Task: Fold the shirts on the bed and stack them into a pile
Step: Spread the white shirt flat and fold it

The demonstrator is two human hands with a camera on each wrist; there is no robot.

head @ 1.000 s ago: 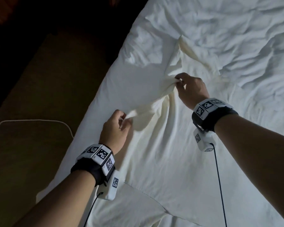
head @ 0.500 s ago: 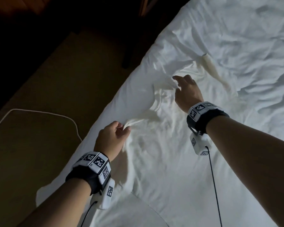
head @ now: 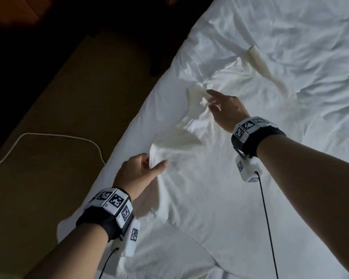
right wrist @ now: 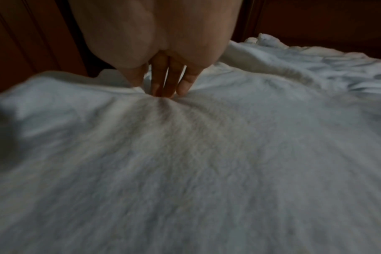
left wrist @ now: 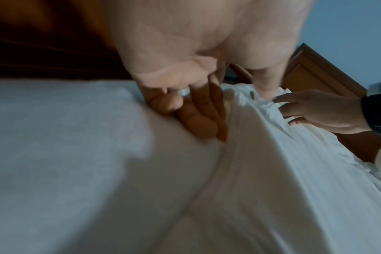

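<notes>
In the head view the white shirt (head: 199,178) lies on the bed (head: 290,47) near its left edge, and it sits flatter than a second ago, when both hands held pinched bunches of it lifted off the sheet; the cloth has since been let down and spread, so I judge the laying-out step nearly done and the first fold about to start; the left hand (head: 137,172) has loosened, thumb out straight, its other fingers hidden behind the shirt's near edge; the right hand (head: 226,109) has opened from its pinch and reaches with extended fingers onto a crumpled fold farther up. From the left wrist, the fingers (left wrist: 198,116) are nearly straight, tips tucked in beside a raised ridge of cloth, gripping nothing that I can see. From the right wrist, the fingers (right wrist: 163,79) point straight down, tips pressing the fabric into a small dimple; nothing is pinched.
</notes>
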